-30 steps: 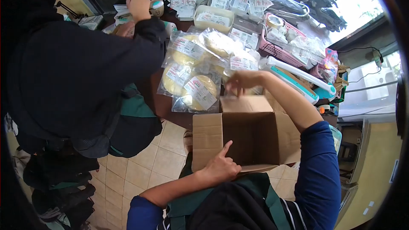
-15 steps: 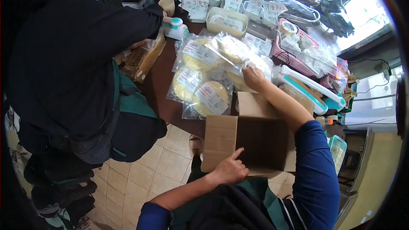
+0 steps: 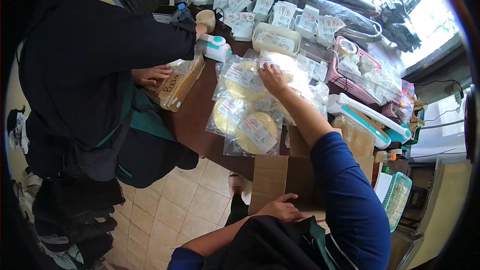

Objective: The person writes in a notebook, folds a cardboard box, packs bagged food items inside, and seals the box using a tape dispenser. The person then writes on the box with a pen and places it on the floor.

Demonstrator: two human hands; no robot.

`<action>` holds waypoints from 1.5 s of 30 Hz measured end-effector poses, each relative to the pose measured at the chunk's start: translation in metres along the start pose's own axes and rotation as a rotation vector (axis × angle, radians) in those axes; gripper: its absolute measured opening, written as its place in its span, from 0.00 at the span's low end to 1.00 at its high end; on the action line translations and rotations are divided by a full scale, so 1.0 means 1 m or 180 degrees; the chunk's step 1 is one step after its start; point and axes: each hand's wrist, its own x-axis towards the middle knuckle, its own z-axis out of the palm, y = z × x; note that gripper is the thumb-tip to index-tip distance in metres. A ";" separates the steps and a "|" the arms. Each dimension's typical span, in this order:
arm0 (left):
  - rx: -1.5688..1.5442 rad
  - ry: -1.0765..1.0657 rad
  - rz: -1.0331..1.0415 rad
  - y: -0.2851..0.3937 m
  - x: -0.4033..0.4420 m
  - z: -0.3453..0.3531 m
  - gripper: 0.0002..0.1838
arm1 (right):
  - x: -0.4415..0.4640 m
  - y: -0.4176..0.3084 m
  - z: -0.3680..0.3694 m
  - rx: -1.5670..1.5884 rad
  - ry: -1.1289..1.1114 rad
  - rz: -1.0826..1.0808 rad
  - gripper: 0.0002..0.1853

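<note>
My right hand (image 3: 274, 78) reaches over the table, fingers bent over the upper edge of a clear bag holding a pale round (image 3: 276, 62) that looks like a pizza base. Around it lie several more bagged pizza bases with white labels, among them one at the front (image 3: 257, 132). Below them an open cardboard box (image 3: 268, 177) stands with its flaps folded out; my right forearm crosses over it and hides part of its inside. At the box's near edge my left hand (image 3: 283, 209) holds on, index finger stretched over the opening.
At left a co-worker's hand (image 3: 152, 75) rests on a cardboard carton (image 3: 180, 82) beside a white-and-teal sealer (image 3: 216, 48). Behind stand tubs of printed labels (image 3: 276, 39) and a pink basket (image 3: 336, 72). A long white-and-teal sealer (image 3: 367, 120) lies right of the bags.
My right hand has moved left and up across the bags, from the right-hand bags to the upper one. My left hand stays by the box. The view has shifted slightly.
</note>
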 end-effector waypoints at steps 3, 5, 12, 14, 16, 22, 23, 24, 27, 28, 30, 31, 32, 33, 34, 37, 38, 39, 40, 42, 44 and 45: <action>-0.0164 0.0285 0.0089 -0.003 0.000 0.001 0.10 | 0.004 -0.005 0.009 -0.0291 0.0177 0.0012 0.11; -0.0464 0.0106 0.0034 -0.006 -0.002 0.000 0.09 | 0.013 -0.012 0.022 -0.0857 0.0176 0.0035 0.11; -0.1943 0.1055 -0.1366 0.006 -0.005 -0.037 0.12 | 0.018 0.011 -0.025 -0.0529 0.0159 0.0118 0.10; -0.2482 0.1738 -0.1162 -0.002 -0.001 -0.072 0.18 | 0.010 0.031 -0.099 0.0295 0.0102 0.0610 0.09; -0.3396 0.2197 -0.1518 -0.016 0.007 -0.097 0.25 | -0.006 0.051 -0.162 0.1174 0.0388 0.0488 0.09; -0.6074 0.1341 -0.1368 -0.030 0.043 -0.152 0.48 | -0.099 -0.001 -0.322 0.1388 0.1193 -0.0584 0.08; -0.5712 0.1559 -0.1162 -0.032 0.048 -0.153 0.48 | -0.117 -0.004 -0.334 0.1495 0.1161 -0.0957 0.08; -0.5337 0.1742 -0.0938 -0.026 0.054 -0.153 0.48 | -0.135 -0.005 -0.340 0.1585 0.1141 -0.1337 0.08; -0.4894 0.1928 -0.1730 0.010 0.059 -0.151 0.38 | -0.198 -0.011 -0.340 0.1115 0.0658 -0.1710 0.07; -0.4922 0.1883 -0.1769 0.001 0.055 -0.145 0.38 | -0.221 -0.013 -0.335 0.1277 0.0372 -0.1541 0.07; -0.3811 0.1304 -0.2738 -0.025 0.046 -0.133 0.32 | -0.262 -0.013 -0.314 0.1393 0.0033 -0.1198 0.08; -0.3665 0.1080 -0.2545 -0.004 0.061 -0.126 0.28 | -0.274 -0.010 -0.305 0.1397 0.0026 -0.1170 0.08; -0.3665 0.1059 -0.2536 -0.003 0.071 -0.116 0.28 | -0.284 -0.006 -0.298 0.1180 -0.0383 -0.1234 0.08; -0.2741 0.0671 -0.2456 -0.005 0.079 -0.106 0.26 | -0.292 -0.005 -0.290 0.0974 -0.0799 -0.1286 0.08; -0.1823 0.0297 -0.2329 -0.008 0.087 -0.097 0.24 | -0.298 -0.004 -0.279 0.0969 -0.0803 -0.1267 0.08; -0.0479 -0.0546 -0.2219 -0.038 0.112 -0.068 0.23 | -0.305 0.004 -0.240 0.0872 -0.1675 -0.1386 0.09; -0.0477 -0.0543 -0.2209 -0.034 0.120 -0.064 0.23 | -0.302 0.003 -0.226 0.0586 -0.2015 -0.1490 0.09; 0.0593 -0.0846 -0.2081 -0.028 0.126 -0.062 0.21 | -0.300 -0.002 -0.212 0.0310 -0.2353 -0.1590 0.09; 0.1662 -0.1127 -0.1910 -0.023 0.133 -0.061 0.20 | -0.297 -0.009 -0.198 0.0306 -0.2350 -0.1592 0.09; 0.1707 -0.1067 -0.2208 -0.017 0.131 -0.055 0.19 | -0.293 -0.021 -0.171 -0.0151 -0.3379 -0.1178 0.09; 0.1631 0.0212 -0.1352 -0.011 0.115 -0.057 0.19 | -0.312 -0.022 -0.141 0.0149 -0.3209 -0.1088 0.09; 0.1564 0.0657 -0.1176 -0.002 0.107 -0.067 0.18 | -0.303 -0.027 -0.145 0.0454 -0.3047 -0.1005 0.09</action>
